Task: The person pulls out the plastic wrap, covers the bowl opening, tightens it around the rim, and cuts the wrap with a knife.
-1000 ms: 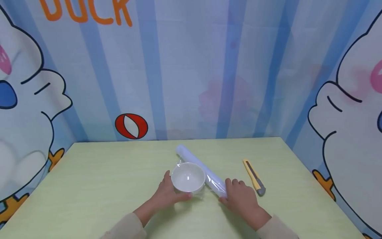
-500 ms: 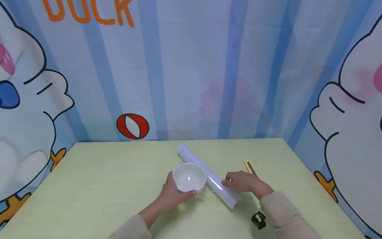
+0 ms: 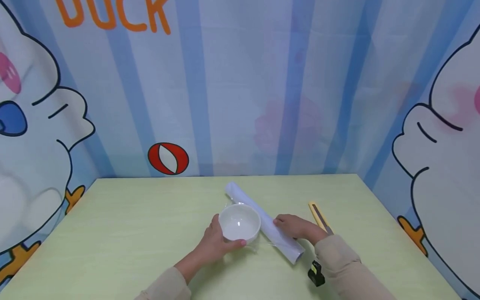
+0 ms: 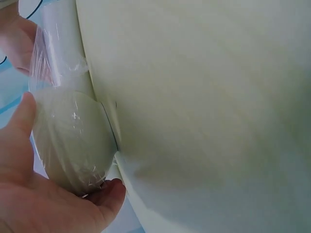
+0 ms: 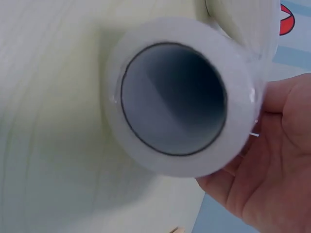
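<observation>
My left hand (image 3: 213,243) holds a white bowl (image 3: 239,223) by its side, thumb in front and fingers around the left. In the left wrist view, clear plastic film (image 4: 73,121) covers the outside of the tilted bowl and stretches to the roll. The roll of plastic wrap (image 3: 258,214) lies diagonally on the table, right beside the bowl. My right hand (image 3: 298,227) grips the roll from its right side, above the near end. In the right wrist view, the roll's hollow end (image 5: 180,165) faces the camera, and part of the fingers is hidden behind it.
A yellow utility knife (image 3: 318,214) lies on the table right of the roll, its near end hidden by the right sleeve. A black camera (image 3: 316,273) sits at the right wrist. The light green table (image 3: 150,221) ends at a striped blue curtain (image 3: 232,104).
My right hand has left the roll's near end and come round to its right side, farther up, then slightly left. The left hand still holds the bowl in nearly the same place.
</observation>
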`<move>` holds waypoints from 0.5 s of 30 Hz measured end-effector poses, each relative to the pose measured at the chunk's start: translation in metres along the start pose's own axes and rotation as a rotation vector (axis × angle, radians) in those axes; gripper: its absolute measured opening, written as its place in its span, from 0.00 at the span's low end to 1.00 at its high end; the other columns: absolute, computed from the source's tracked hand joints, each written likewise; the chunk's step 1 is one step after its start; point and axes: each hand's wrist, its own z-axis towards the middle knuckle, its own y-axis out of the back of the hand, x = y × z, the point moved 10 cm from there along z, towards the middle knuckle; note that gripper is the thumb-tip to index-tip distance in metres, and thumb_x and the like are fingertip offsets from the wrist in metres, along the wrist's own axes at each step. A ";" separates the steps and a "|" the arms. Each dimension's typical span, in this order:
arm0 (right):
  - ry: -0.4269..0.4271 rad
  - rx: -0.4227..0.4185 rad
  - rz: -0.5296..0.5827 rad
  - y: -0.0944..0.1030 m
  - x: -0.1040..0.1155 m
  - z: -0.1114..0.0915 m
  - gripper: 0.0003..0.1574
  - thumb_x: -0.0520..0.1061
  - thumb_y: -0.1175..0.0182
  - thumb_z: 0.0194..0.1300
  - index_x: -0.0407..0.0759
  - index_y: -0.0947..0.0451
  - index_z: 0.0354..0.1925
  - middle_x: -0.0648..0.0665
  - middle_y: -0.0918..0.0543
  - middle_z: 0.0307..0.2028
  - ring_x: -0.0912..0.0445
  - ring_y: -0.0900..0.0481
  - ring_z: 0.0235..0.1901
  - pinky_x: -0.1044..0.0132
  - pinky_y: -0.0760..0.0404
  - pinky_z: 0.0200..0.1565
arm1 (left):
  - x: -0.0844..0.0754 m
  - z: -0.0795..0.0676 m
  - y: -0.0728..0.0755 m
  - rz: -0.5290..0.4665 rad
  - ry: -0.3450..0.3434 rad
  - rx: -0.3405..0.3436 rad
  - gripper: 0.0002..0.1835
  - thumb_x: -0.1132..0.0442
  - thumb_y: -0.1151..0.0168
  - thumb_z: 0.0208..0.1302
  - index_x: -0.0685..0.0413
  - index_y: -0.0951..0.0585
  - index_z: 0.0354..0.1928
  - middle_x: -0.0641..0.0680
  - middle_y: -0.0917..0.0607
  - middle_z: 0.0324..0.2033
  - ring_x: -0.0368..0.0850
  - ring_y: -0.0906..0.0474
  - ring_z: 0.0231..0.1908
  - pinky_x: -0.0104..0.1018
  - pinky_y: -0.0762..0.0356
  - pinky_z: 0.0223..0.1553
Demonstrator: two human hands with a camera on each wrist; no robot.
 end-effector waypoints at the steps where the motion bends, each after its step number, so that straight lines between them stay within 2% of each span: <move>1: 0.003 -0.007 -0.005 0.000 0.000 -0.001 0.18 0.48 0.60 0.73 0.40 0.28 0.47 0.45 0.25 0.33 0.54 0.30 0.29 0.64 0.30 0.29 | -0.001 0.001 0.000 0.001 -0.009 0.005 0.55 0.45 0.27 0.42 0.66 0.48 0.64 0.65 0.31 0.53 0.57 0.32 0.53 0.53 0.31 0.53; 8: -0.002 -0.060 -0.015 -0.001 -0.001 -0.011 0.18 0.47 0.60 0.73 0.38 0.29 0.47 0.44 0.26 0.31 0.54 0.30 0.28 0.64 0.29 0.27 | -0.001 0.009 -0.002 -0.043 -0.044 0.071 0.51 0.48 0.27 0.43 0.62 0.45 0.63 0.61 0.29 0.53 0.55 0.32 0.54 0.53 0.33 0.54; 15: -0.011 -0.097 -0.029 -0.006 0.000 -0.024 0.17 0.48 0.61 0.73 0.38 0.30 0.42 0.44 0.27 0.28 0.55 0.29 0.26 0.64 0.28 0.26 | 0.007 0.014 -0.006 -0.087 0.036 0.207 0.59 0.48 0.28 0.44 0.61 0.57 0.69 0.63 0.36 0.61 0.57 0.38 0.60 0.57 0.38 0.59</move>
